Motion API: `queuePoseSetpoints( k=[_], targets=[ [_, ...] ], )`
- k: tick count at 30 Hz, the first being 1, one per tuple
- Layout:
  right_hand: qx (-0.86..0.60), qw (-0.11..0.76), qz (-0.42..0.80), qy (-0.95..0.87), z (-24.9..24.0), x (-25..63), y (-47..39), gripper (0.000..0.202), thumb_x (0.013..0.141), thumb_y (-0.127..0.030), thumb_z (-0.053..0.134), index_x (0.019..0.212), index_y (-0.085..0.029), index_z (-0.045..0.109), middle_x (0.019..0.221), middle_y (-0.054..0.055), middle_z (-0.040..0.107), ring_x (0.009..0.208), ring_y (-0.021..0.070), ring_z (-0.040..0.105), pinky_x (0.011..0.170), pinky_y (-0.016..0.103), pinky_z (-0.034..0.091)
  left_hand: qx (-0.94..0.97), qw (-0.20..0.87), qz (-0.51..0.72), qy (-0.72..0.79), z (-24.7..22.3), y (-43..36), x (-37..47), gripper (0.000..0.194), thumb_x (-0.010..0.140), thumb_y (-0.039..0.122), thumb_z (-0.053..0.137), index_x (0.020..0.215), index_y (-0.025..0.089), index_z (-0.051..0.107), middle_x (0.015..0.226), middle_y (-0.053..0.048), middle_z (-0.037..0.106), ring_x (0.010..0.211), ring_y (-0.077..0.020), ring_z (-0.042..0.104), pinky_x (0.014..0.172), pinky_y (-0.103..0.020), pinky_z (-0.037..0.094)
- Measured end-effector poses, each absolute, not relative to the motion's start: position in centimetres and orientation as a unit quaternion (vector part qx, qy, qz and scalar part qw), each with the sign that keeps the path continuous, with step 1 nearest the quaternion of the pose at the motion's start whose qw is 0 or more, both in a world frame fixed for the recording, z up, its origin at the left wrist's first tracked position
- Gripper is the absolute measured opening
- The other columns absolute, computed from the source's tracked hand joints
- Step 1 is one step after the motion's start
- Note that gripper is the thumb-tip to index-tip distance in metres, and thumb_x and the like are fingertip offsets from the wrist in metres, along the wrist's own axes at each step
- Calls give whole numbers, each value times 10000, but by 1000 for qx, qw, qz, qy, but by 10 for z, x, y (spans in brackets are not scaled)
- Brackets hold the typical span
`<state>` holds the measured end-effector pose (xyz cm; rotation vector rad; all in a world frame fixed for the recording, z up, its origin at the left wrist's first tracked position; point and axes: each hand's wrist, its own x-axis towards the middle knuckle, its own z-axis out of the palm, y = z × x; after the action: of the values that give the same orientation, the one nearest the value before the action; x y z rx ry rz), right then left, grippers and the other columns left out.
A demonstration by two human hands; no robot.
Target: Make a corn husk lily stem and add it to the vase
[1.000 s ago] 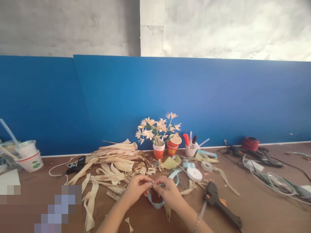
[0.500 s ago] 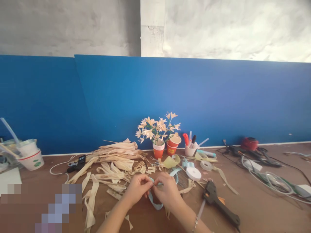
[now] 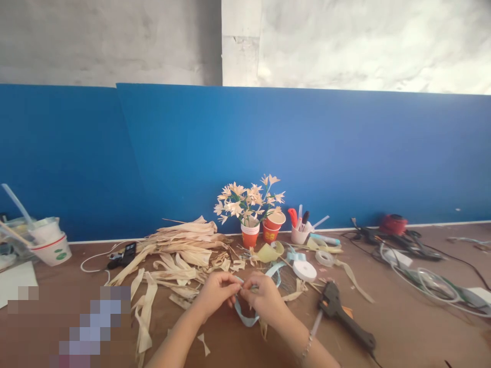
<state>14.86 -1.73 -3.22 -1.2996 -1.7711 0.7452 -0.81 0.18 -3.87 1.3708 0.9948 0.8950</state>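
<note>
Near the table's front middle, my left hand [image 3: 217, 295] and my right hand [image 3: 262, 296] meet fingertip to fingertip, both pinching a light blue ribbon [image 3: 245, 319]. The ribbon hangs in a loop below the fingers, and whatever else the fingertips hold is too small to tell. Pale dried husk strips [image 3: 184, 250] lie left of and behind my left hand. Behind both hands, cream-coloured flowers [image 3: 240, 199] stand in stacked red and white paper cups [image 3: 249, 236]. A white ribbon roll [image 3: 305, 271] lies behind and to the right of my right hand.
A black glue gun [image 3: 345, 317] lies on the brown table [image 3: 406, 332] at the right. Behind it are tangled cables [image 3: 429, 286] and a red object [image 3: 393, 224]. A white cup [image 3: 300, 234] holds pens. Another cup [image 3: 53, 251] stands far left, before a blue partition [image 3: 326, 153].
The view has shifted slightly. Both hands keep their pinch on the ribbon, with only small finger movements.
</note>
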Motion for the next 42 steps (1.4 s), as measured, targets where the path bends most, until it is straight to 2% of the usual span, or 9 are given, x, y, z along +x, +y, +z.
queuePoseSetpoints(
  k=[5,8,15,18,24,30,33,37,42],
  targets=[
    [-486,362,524,-599,-31,151,-15,190,666,-296,600,538,-165,548,432,-33,522,401,92,441,438,218,310,596,582,368,412,-35,0,-11,263,661,390,672,696,136,616,518,23,565,441,-95,508,404,-199,387],
    [-474,344,572,-574,-32,151,-15,228,670,-357,595,562,-162,548,404,-28,532,373,83,429,412,205,297,607,568,361,424,-35,-1,-11,252,683,394,649,680,147,599,477,39,532,410,-87,481,371,-182,331],
    [-560,382,271,-684,-35,148,-17,79,665,-202,605,591,-173,602,661,22,618,667,170,569,619,273,412,612,550,371,431,-41,2,-10,260,676,400,653,678,145,603,483,37,530,418,-97,475,405,-213,359],
    [-533,397,247,-705,-32,149,-17,129,701,-183,561,582,-175,610,671,25,601,719,182,560,686,296,409,587,578,380,422,-38,2,-10,266,654,378,676,743,135,614,534,27,563,464,-108,509,467,-237,414],
    [-483,413,465,-616,-31,152,-13,226,670,-368,636,599,-159,589,552,-15,536,514,120,473,527,249,369,522,628,441,371,-25,-5,-9,313,578,318,744,640,177,472,655,39,559,526,-100,540,526,-236,436],
    [-425,428,593,-534,-30,151,-14,378,613,-508,698,646,-147,589,505,-32,504,435,85,404,450,224,317,546,605,462,350,-22,-7,-8,113,679,251,644,654,145,614,716,-9,571,672,-145,552,666,-271,444],
    [-427,456,525,-578,-32,151,-13,342,658,-486,678,629,-156,588,578,-11,544,512,109,464,506,239,367,581,552,477,361,-26,-3,-8,173,706,290,637,615,144,640,754,-30,567,717,-162,536,674,-270,425],
    [-438,482,334,-681,-33,149,-14,223,750,-352,618,622,-171,611,725,38,616,734,176,567,716,299,432,609,482,492,393,-33,0,-4,157,688,270,660,588,152,632,724,-31,567,740,-170,520,687,-261,401],
    [-458,466,263,-710,-31,147,-17,112,739,-223,586,641,-180,618,734,45,632,762,192,570,729,313,428,583,512,477,413,-31,-2,-2,180,683,292,636,572,153,611,719,-21,557,652,-142,492,600,-239,391]
  ],
)
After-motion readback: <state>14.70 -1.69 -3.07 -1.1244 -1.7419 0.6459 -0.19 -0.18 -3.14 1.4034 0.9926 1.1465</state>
